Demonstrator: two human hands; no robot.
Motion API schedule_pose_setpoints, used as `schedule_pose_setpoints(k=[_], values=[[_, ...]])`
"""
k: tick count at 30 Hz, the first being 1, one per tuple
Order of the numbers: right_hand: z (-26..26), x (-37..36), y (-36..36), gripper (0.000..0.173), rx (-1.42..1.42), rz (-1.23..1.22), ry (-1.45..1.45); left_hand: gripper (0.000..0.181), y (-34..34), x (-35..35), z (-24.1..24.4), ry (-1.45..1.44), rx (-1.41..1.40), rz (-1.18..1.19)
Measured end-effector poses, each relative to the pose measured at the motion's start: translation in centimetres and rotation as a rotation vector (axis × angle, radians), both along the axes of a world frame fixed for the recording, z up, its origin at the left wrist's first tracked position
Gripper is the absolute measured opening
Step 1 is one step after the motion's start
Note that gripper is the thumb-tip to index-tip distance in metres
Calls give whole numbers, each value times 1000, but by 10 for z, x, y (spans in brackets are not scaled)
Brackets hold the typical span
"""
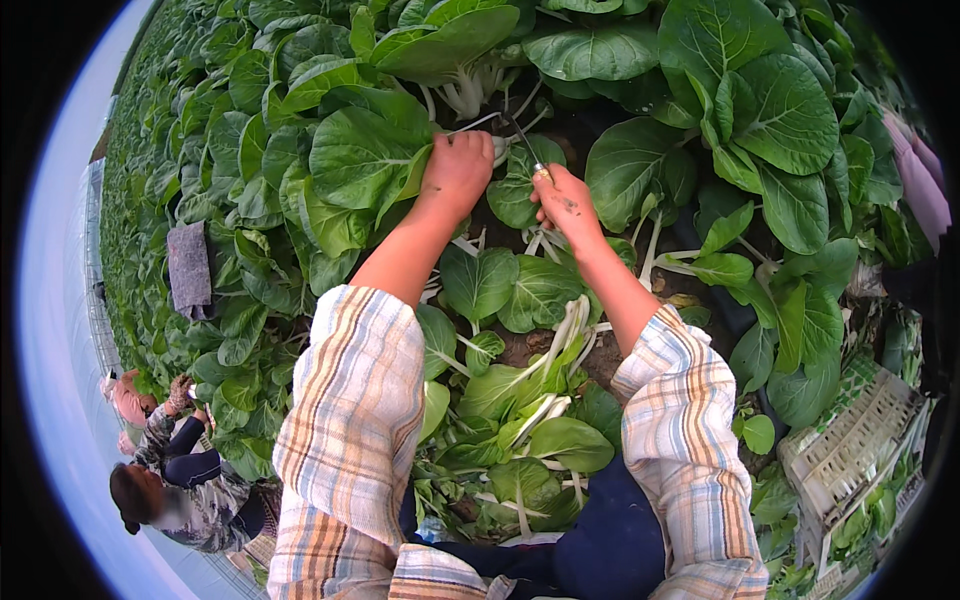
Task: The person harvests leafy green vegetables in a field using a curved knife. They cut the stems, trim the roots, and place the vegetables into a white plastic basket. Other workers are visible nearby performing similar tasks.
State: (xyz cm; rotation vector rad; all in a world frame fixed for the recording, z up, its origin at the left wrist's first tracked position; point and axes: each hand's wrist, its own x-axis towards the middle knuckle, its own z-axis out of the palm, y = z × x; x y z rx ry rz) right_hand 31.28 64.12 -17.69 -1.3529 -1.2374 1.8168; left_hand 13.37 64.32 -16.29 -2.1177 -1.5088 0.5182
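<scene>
My left hand [459, 169] is closed around a bok choy plant [367, 157], whose broad leaves spread to the left of my wrist. Its pale base shows just right of my knuckles. In my right hand [566, 201] is a small hand sickle [523, 139] with a thin metal shank. The sickle's blade runs left across the top of my left hand, close to the white stems of a standing bok choy [469, 94]. My fingers partly hide the handle. Cut leaves [544, 292] lie on the soil beneath my forearms.
Dense bok choy rows [225, 142] extend ahead and left. A grey cloth [190, 270] rests on leaves. Plastic crates [855, 442] with greens stand at lower right. A crouching person [202, 495] and another person [131, 405] are at left; a pink sleeve [919, 176] shows at right.
</scene>
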Motion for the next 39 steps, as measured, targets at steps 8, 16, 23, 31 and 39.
schedule_pose_setpoints(k=[8,16,23,31,39], values=[[-34,23,7,26,73,93,-136,37,0,-39,4,-153,-52,-77],[-34,2,2,26,154,125,-216,36,7,-46,10,-231,-220,-24],[-31,0,24,25,-126,185,-32,31,10,-42,9,-195,-194,-42],[-20,38,-3,25,-273,334,22,34,-1,-29,37,-140,-248,-11],[33,75,-54,32,-76,59,94,23,-92,23,81,-184,-79,-161]])
